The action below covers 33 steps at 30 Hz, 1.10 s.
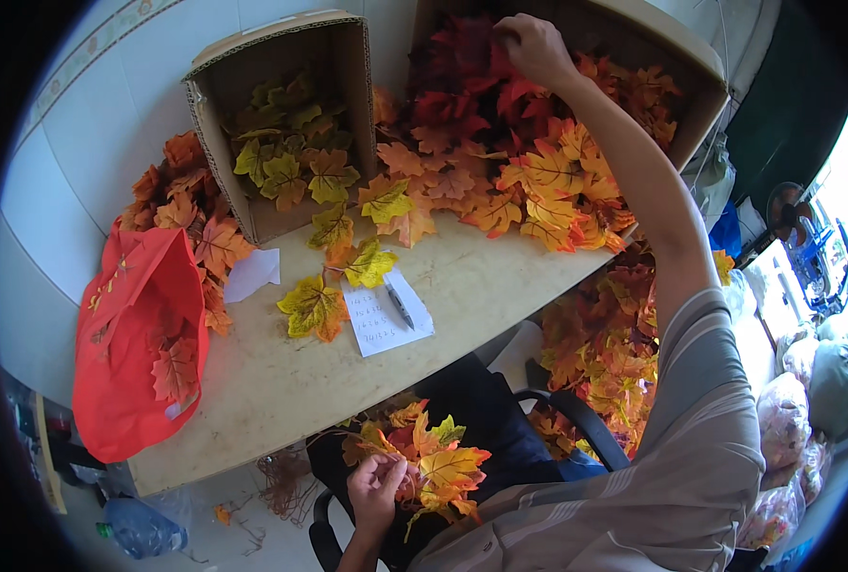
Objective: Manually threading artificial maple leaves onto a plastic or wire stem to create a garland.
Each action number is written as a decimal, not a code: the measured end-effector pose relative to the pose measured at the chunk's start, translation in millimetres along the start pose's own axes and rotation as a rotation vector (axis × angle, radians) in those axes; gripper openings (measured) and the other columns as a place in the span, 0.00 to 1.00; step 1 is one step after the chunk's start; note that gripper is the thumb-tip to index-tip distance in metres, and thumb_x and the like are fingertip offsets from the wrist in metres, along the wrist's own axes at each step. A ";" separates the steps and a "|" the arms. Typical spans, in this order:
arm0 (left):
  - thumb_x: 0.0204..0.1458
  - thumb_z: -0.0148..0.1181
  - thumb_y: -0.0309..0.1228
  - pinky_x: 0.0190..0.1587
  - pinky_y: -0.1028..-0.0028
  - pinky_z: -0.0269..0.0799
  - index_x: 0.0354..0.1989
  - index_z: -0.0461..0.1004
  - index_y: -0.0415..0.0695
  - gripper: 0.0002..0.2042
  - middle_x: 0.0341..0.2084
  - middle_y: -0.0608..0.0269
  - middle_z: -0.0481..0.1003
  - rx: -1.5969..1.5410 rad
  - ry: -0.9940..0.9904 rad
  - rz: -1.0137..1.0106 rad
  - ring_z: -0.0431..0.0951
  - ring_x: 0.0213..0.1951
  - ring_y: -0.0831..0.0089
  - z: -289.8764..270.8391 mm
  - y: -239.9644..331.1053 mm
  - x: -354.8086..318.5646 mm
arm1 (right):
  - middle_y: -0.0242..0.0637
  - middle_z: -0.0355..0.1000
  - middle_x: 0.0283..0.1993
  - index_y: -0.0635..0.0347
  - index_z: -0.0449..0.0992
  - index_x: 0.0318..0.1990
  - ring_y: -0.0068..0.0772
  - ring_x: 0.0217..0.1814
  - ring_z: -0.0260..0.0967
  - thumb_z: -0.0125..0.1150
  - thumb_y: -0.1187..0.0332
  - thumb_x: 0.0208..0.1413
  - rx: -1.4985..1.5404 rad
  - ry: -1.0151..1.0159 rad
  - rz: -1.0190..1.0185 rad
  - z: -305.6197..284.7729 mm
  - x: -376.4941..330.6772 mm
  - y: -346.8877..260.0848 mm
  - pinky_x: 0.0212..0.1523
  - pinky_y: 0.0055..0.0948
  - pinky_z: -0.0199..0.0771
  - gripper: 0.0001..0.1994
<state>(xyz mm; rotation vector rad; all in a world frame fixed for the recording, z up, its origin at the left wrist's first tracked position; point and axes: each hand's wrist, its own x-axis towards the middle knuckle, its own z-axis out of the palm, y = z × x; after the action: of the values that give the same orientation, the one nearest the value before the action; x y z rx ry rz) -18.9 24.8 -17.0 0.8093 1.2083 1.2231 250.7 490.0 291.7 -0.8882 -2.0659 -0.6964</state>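
Over my lap, my left hand (376, 488) is closed in a pinch on a bunch of artificial maple leaves (443, 467) in orange and yellow with a touch of green. My right hand (536, 50) reaches far across the table to the back, at the large cardboard box (676, 40). Its fingers are curled closed at the dark red artificial maple leaves (476, 71), some of them blurred beside the fingertips. Orange-yellow leaves (552, 186) spill from that box onto the table, below my right forearm.
A smaller cardboard box (355, 95) holds green-yellow leaves (290, 172). On the table (281, 391) lie a written paper (371, 329) and a pen (400, 307). At left sits a red bag (138, 372). More leaves (605, 353) hang beside the chair armrest (586, 424).
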 end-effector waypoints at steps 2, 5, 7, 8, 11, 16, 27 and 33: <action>0.55 0.56 0.23 0.31 0.82 0.69 0.33 0.71 0.36 0.03 0.25 0.57 0.78 0.002 -0.002 0.008 0.73 0.24 0.82 0.3 -0.4 0.4 | 0.46 0.76 0.38 0.59 0.79 0.39 0.47 0.43 0.73 0.55 0.75 0.46 0.080 -0.168 0.074 -5.0 -2.2 -9.0 0.44 0.39 0.73 0.12; 0.55 0.56 0.23 0.30 0.82 0.69 0.33 0.71 0.36 0.03 0.25 0.57 0.78 0.004 0.007 0.003 0.73 0.24 0.82 -0.5 -1.7 -2.1 | 0.45 0.76 0.38 0.63 0.78 0.39 0.42 0.41 0.74 0.55 0.77 0.47 0.204 -0.354 0.024 0.9 -23.2 -19.7 0.42 0.36 0.73 0.11; 0.55 0.55 0.22 0.30 0.82 0.69 0.33 0.71 0.36 0.03 0.25 0.58 0.78 0.008 0.007 0.017 0.73 0.24 0.82 0.4 -1.1 -1.8 | 0.44 0.76 0.37 0.65 0.78 0.39 0.37 0.40 0.74 0.58 0.78 0.45 0.240 -0.418 0.038 6.6 -42.4 -23.7 0.44 0.32 0.72 0.12; 0.55 0.55 0.22 0.30 0.82 0.69 0.33 0.71 0.36 0.03 0.25 0.58 0.78 0.008 0.007 0.016 0.73 0.24 0.82 -0.2 -1.4 -1.8 | 0.44 0.76 0.37 0.65 0.78 0.39 0.37 0.40 0.74 0.58 0.78 0.45 0.240 -0.419 0.038 5.8 -49.4 -24.7 0.44 0.32 0.72 0.12; 0.55 0.57 0.22 0.30 0.83 0.69 0.33 0.71 0.36 0.03 0.26 0.60 0.78 -0.023 0.011 0.008 0.74 0.25 0.82 -1.6 -2.5 -3.0 | 0.41 0.76 0.36 0.65 0.78 0.39 0.34 0.40 0.73 0.59 0.79 0.45 0.321 -0.442 0.119 3.2 -72.5 -40.2 0.45 0.29 0.72 0.12; 0.55 0.56 0.22 0.30 0.83 0.69 0.33 0.71 0.36 0.02 0.26 0.60 0.78 0.003 -0.015 0.003 0.75 0.26 0.82 -0.7 -2.9 -1.6 | 0.40 0.77 0.37 0.63 0.79 0.38 0.30 0.39 0.75 0.63 0.79 0.43 0.710 -0.663 0.228 -12.1 -115.6 -79.8 0.41 0.27 0.74 0.12; 0.56 0.54 0.22 0.30 0.82 0.69 0.32 0.70 0.36 0.02 0.25 0.59 0.77 0.015 -0.005 -0.014 0.73 0.24 0.82 7.8 0.9 -2.8 | 0.39 0.75 0.27 0.61 0.80 0.35 0.37 0.28 0.74 0.62 0.74 0.47 0.347 -0.496 0.013 -42.7 -147.6 -117.1 0.31 0.31 0.73 0.07; 0.55 0.55 0.22 0.30 0.82 0.68 0.33 0.71 0.36 0.02 0.25 0.59 0.77 0.014 -0.026 -0.011 0.73 0.25 0.82 8.4 -2.3 -5.5 | 0.44 0.73 0.26 0.63 0.75 0.27 0.47 0.32 0.72 0.58 0.63 0.47 0.031 -0.708 0.157 -22.4 -188.7 -144.6 0.34 0.42 0.70 0.11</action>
<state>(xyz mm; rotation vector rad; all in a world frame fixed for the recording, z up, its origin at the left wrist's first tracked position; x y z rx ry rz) -9.7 20.1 -15.9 0.8254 1.1995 1.1926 235.8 319.2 125.6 -1.4056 -2.5586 -0.2739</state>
